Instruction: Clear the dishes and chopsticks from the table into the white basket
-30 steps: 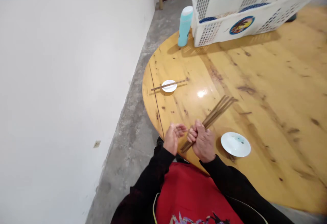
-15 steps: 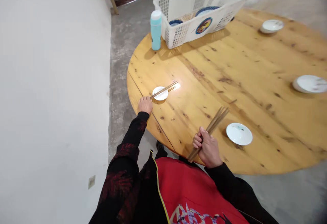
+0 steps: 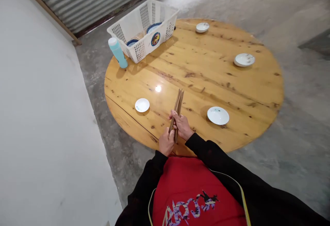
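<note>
Brown wooden chopsticks [image 3: 178, 103] stand in a bundle between my two hands, above the near edge of the round table. My right hand [image 3: 182, 125] is closed around the middle of the bundle. Lower down, my left hand [image 3: 167, 140] is closed on chopsticks at their near ends, touching the right hand's bundle. A small white bowl [image 3: 142, 105] sits on the table to the left of my hands. To their right is a larger white bowl [image 3: 218, 115] with a small green pattern inside.
The round wooden table [image 3: 165, 71] fills the middle. At its far left stand a white plastic basket [image 3: 144, 47] holding blue-rimmed dishes and a light-blue bottle [image 3: 118, 53]. Two more white bowls lie farther off, one at the back [image 3: 202, 27], another at right [image 3: 244, 60]. A white wall [image 3: 46, 116] borders the left.
My left hand has lifted its chopsticks off the small bowl and brought them right, to the bundle in my right hand. The view has swung to the right.
</note>
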{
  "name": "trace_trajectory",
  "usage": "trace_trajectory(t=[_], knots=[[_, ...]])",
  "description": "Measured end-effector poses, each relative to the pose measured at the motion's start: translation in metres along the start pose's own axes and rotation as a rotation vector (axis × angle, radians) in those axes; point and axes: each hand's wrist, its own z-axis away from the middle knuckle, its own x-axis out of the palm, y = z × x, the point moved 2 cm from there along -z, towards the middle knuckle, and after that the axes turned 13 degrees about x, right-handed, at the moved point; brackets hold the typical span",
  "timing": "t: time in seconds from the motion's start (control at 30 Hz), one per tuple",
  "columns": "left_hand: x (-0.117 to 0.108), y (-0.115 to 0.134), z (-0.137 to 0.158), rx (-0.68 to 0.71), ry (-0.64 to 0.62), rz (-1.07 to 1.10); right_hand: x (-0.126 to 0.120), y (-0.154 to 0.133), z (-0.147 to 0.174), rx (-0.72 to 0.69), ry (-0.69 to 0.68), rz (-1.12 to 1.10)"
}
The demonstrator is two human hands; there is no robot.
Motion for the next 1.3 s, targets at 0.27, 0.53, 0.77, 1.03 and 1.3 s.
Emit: trace_trajectory(t=[0.27, 0.53, 0.77, 1.03, 1.3], knots=[[0.016, 0.016, -0.007, 0.024, -0.055, 0.297, -0.008, -0.009, 0.004, -0.1, 0.076, -0.064], [0.031, 0.017, -0.014, 0.059, -0.143, 0.302, -0.025, -0.022, 0.012, 0.117, -0.123, -0.182], [0.039, 0.0, -0.015, 0.18, -0.243, 0.051, -0.048, -0.024, 0.025, 0.014, -0.225, -0.107], [-0.062, -0.088, -0.074, -0.496, 0.661, 0.389, -0.081, -0.028, 0.053, -0.114, -0.057, -0.031], [-0.087, -0.079, -0.127, -0.415, 0.508, 0.331, -0.131, -0.021, 0.087, -0.163, 0.249, -0.173]])
